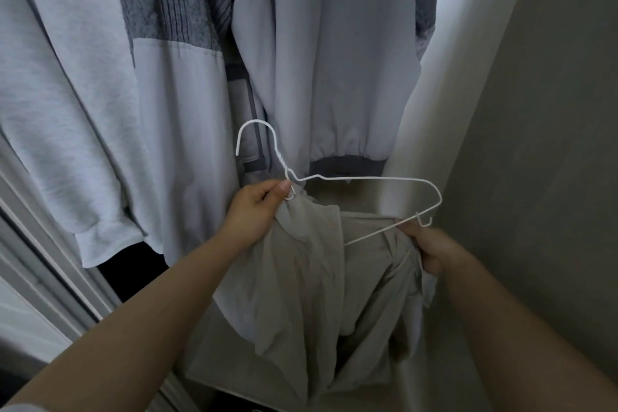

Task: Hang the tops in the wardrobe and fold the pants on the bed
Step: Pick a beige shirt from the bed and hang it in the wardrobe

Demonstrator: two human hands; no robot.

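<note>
Left hand [257, 211] pinches the hanger [364, 179] at its neck together with a bunch of the beige top [311, 278]. Right hand [431, 251], below the hanger's right shoulder, grips the top's cloth. The top hangs crumpled under the hanger; the hanger's right arm shows bare, so dressing appears unfinished. Above the hanger, two pale grey tops [327, 70] already hang in the wardrobe [444, 130]; the rail is out of view. Judged remaining: seat the top on the hanger, hook it up, then fold the pants, which are not visible here.
</note>
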